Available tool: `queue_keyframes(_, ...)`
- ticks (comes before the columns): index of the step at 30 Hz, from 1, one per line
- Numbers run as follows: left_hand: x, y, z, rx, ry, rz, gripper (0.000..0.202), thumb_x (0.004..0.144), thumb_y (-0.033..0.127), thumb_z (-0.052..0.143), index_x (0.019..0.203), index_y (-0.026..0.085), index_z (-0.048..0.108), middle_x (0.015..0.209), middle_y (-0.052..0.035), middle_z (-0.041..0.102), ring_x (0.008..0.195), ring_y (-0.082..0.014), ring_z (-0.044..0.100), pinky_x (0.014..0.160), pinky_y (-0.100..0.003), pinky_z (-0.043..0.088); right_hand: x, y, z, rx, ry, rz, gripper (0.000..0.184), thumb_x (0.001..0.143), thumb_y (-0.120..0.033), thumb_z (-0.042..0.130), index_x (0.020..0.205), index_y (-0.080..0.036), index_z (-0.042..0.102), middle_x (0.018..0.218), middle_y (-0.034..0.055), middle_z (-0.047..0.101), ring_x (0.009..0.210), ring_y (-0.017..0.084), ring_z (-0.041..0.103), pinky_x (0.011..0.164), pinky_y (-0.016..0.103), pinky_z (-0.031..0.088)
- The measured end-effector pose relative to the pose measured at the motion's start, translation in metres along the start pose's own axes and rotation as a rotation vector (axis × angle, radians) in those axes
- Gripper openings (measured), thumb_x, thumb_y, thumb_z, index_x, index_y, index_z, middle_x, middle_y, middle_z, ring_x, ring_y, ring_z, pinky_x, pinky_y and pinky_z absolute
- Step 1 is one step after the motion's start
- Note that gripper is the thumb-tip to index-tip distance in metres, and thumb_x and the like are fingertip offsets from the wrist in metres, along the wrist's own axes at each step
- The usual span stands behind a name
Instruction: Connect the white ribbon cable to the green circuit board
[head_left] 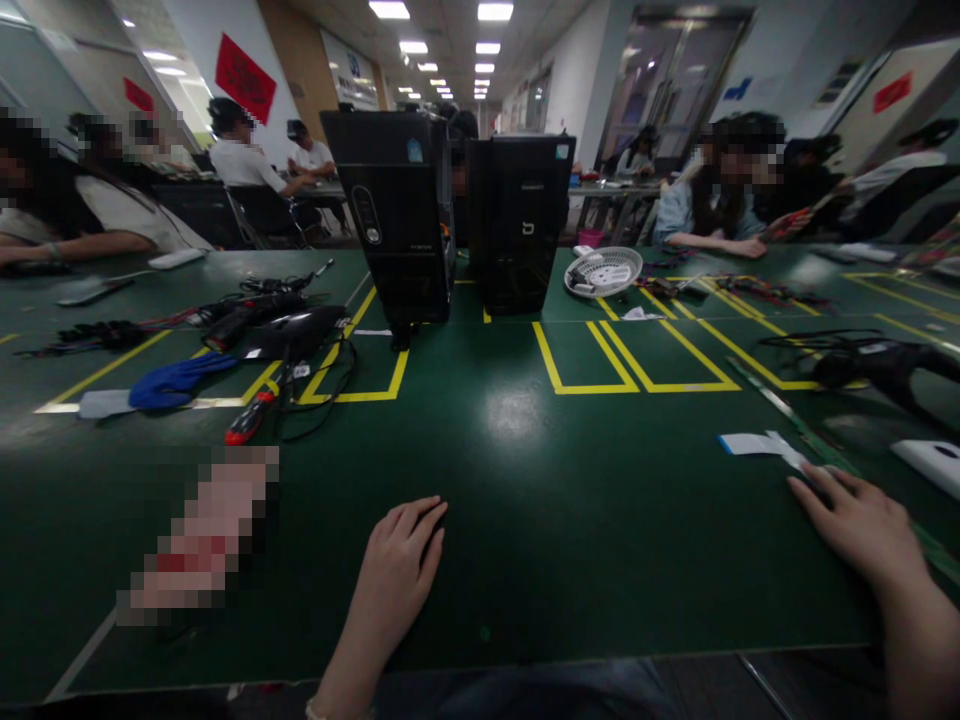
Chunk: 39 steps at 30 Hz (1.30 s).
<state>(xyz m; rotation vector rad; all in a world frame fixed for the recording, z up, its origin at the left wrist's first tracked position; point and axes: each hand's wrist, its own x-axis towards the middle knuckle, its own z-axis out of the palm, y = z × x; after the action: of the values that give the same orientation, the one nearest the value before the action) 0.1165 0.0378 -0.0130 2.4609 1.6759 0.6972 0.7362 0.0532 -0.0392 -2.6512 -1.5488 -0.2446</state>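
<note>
My left hand [405, 555] lies palm down on the green tabletop near its front edge. Its fingers are stretched out, and nothing shows in them. Far to the right, my right hand [866, 520] also rests on the table, thumb and fingers somewhat apart. Its fingertips are at the near end of a white flat strip with a blue tip [750, 443]; whether they touch it or lie just beside it, I cannot tell. A red-and-black screwdriver [251, 418] lies beyond my left hand. Left of that hand is a pixelated, blurred-out patch.
Two black computer towers [521, 225] stand at the table's middle. A white round basket [604, 272] sits to their right. Cables, a blue glove [180, 381] and a black device lie left. Yellow tape [592, 388] marks the surface. Other people sit around at tables.
</note>
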Motion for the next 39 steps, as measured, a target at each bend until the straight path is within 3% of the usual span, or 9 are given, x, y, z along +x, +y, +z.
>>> queue_keyframes(6,0.0,0.0,0.0,0.001,-0.011,-0.003,0.032,0.096,0.022,0.045,0.125,0.02,0.059,0.124,-0.0086,0.06,0.113,-0.0264,0.055,0.095,-0.048,0.048,-0.005,-0.008,-0.009,0.029,-0.098,0.065,0.073,0.088,-0.062,0.022,0.132,-0.014,0.053,0.138,0.0239,0.045,0.127,0.041,0.041,0.101,0.049,0.035)
queue_keyframes(14,-0.001,-0.001,0.0,-0.001,-0.002,-0.004,0.032,0.095,0.022,0.046,0.124,0.02,0.06,0.124,-0.0083,0.061,0.113,-0.0265,0.056,0.094,-0.046,0.048,-0.019,-0.022,-0.017,0.095,0.04,0.065,0.073,0.087,-0.062,0.022,0.124,-0.01,0.056,0.131,0.0261,0.048,0.125,0.04,0.045,0.101,0.048,0.038)
queue_keyframes(17,0.0,-0.001,0.0,-0.001,-0.001,-0.007,0.031,0.096,0.022,0.045,0.124,0.02,0.06,0.123,-0.0084,0.061,0.112,-0.0266,0.056,0.094,-0.047,0.049,-0.026,-0.029,-0.02,0.073,0.105,-0.008,0.072,0.089,-0.058,0.02,0.128,-0.009,0.054,0.133,0.0247,0.048,0.127,0.037,0.044,0.105,0.046,0.036)
queue_keyframes(24,0.001,0.001,0.0,-0.015,0.015,0.005,0.03,0.096,0.022,0.046,0.123,0.021,0.059,0.122,-0.008,0.061,0.112,-0.0266,0.056,0.094,-0.048,0.048,-0.044,-0.058,-0.011,0.243,0.056,-0.226,0.059,0.086,-0.051,0.029,0.121,-0.012,0.057,0.133,0.0183,0.054,0.127,0.033,0.046,0.109,0.048,0.035)
queue_keyframes(29,0.002,0.003,-0.002,-0.018,0.004,0.003,0.03,0.096,0.021,0.045,0.122,0.02,0.06,0.122,-0.0084,0.062,0.111,-0.0264,0.056,0.093,-0.048,0.049,-0.08,-0.116,-0.022,0.435,0.018,-0.411,0.052,0.089,-0.051,0.036,0.123,-0.019,0.059,0.136,0.0128,0.053,0.128,0.03,0.047,0.107,0.051,0.038)
queue_keyframes(32,0.001,0.003,-0.002,-0.011,0.0,-0.001,0.03,0.096,0.021,0.046,0.123,0.019,0.059,0.122,-0.0085,0.061,0.111,-0.0264,0.056,0.094,-0.048,0.048,-0.112,-0.17,-0.042,0.501,-0.026,-0.632,0.043,0.092,-0.045,0.041,0.123,-0.023,0.061,0.135,0.0101,0.055,0.128,0.028,0.048,0.109,0.055,0.034)
queue_keyframes(35,0.001,0.002,-0.001,-0.013,0.011,0.0,0.03,0.096,0.02,0.046,0.122,0.02,0.06,0.121,-0.0079,0.062,0.111,-0.026,0.056,0.094,-0.047,0.048,-0.143,-0.222,-0.066,0.552,-0.111,-0.831,0.038,0.095,-0.038,0.042,0.128,-0.026,0.058,0.135,0.0073,0.056,0.128,0.024,0.049,0.108,0.051,0.039)
queue_keyframes(39,0.002,0.002,-0.001,-0.015,0.024,0.005,0.029,0.095,0.02,0.047,0.121,0.021,0.061,0.121,-0.0073,0.062,0.111,-0.0257,0.056,0.094,-0.046,0.048,-0.173,-0.27,-0.085,0.6,-0.212,-1.025,0.039,0.096,-0.033,0.044,0.133,-0.03,0.053,0.139,0.0038,0.053,0.131,0.022,0.045,0.111,0.05,0.037)
